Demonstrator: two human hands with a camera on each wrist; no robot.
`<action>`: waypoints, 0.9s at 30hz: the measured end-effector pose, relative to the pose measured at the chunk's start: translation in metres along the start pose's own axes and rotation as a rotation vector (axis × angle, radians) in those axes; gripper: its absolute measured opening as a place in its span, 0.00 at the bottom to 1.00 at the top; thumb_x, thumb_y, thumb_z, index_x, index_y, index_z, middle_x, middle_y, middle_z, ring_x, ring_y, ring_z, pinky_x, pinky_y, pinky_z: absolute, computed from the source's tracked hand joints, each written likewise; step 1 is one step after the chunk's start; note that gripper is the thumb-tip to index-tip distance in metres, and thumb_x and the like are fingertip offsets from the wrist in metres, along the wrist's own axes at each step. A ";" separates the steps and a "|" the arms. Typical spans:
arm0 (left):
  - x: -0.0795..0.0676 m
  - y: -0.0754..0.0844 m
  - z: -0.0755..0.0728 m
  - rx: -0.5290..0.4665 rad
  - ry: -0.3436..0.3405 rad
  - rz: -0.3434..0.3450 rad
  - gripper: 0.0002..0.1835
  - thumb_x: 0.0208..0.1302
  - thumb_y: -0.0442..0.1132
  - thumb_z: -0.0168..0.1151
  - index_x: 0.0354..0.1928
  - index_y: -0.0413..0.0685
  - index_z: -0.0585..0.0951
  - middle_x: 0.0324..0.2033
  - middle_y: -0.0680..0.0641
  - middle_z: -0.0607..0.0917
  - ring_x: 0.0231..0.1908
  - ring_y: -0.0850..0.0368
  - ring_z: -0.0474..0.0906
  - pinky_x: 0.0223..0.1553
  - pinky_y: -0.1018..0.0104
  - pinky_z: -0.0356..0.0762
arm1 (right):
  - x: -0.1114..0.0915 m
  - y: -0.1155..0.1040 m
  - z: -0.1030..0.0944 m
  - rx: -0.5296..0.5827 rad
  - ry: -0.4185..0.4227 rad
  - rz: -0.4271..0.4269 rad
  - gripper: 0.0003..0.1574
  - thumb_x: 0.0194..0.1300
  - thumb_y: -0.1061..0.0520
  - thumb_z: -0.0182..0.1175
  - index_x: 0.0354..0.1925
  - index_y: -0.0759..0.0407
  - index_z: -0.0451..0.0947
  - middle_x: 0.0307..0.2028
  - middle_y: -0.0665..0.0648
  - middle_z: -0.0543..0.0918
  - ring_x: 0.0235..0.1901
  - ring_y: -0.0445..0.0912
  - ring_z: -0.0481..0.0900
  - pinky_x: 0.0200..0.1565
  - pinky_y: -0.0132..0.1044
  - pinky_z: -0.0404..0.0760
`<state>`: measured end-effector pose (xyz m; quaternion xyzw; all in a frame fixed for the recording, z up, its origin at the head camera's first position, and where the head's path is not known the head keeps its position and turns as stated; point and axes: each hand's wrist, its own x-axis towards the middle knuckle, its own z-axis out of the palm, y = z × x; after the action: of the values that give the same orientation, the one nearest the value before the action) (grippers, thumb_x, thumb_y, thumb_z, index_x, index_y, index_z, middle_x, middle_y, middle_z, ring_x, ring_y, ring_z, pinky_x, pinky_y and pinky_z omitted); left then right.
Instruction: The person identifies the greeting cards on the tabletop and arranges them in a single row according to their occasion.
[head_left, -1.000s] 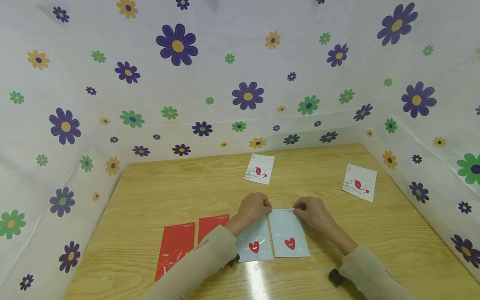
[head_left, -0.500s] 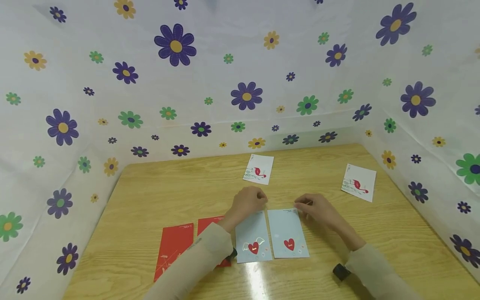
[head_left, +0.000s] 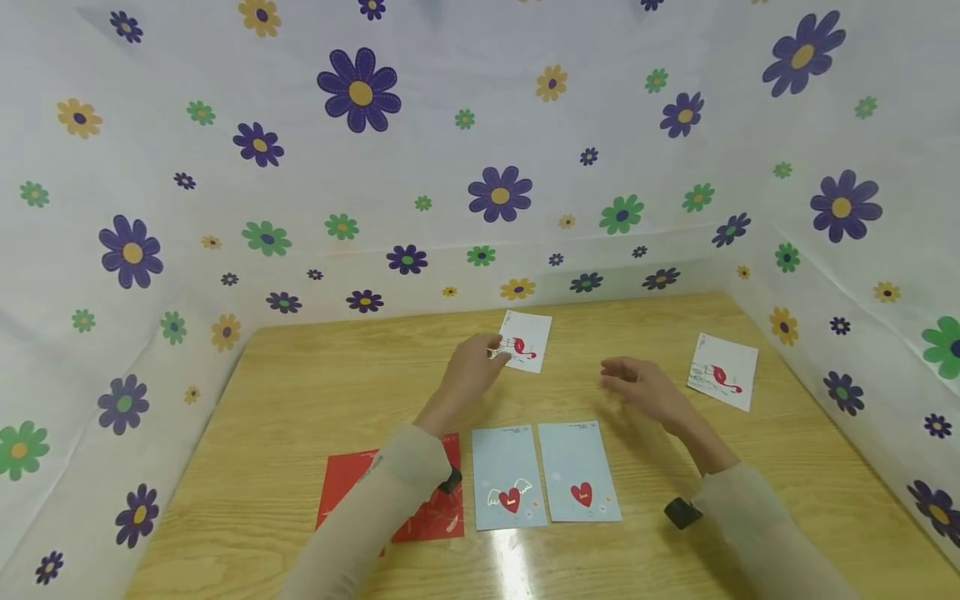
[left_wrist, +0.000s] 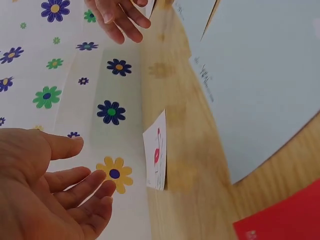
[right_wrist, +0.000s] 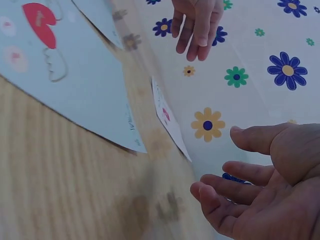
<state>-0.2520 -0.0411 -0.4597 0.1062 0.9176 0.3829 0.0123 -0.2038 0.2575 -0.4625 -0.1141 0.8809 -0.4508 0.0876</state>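
Head view: your left hand and right hand are both clear of the right blue card. Compared with a second ago, neither is at its far edge; both are further forward, left the most. Left hand is at the left side of the middle flamingo card, fingertips overlapping it from this angle. Left wrist view shows a gap to that card, so I read it as reaching, no contact. Fingers loosely bent, thumb well apart, nothing held. Right hand hangs over the table between the right blue card and the right flamingo card; fingers relaxed, thumb apart, also holding nothing.

Right blue card lies flat just beside the left blue card, narrow gap, far edges nearly level. My read: those two are settled and you're free of them. Both flamingo cards lie where they were, well apart from each other, so they look like the part not yet dealt with. Left red card and right red card sit left of the blues, partly hidden by your left sleeve; can't check their alignment.
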 end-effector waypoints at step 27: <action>0.071 -0.027 0.002 -0.149 0.014 -0.164 0.36 0.78 0.47 0.57 0.77 0.34 0.60 0.70 0.33 0.72 0.70 0.37 0.67 0.71 0.48 0.64 | 0.097 -0.013 0.010 0.044 0.051 0.151 0.43 0.79 0.48 0.53 0.77 0.75 0.53 0.76 0.74 0.56 0.75 0.69 0.54 0.73 0.62 0.58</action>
<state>-0.3264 -0.0434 -0.4758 0.0267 0.8923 0.4484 0.0450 -0.2923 0.2154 -0.4621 -0.0340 0.8789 -0.4648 0.1016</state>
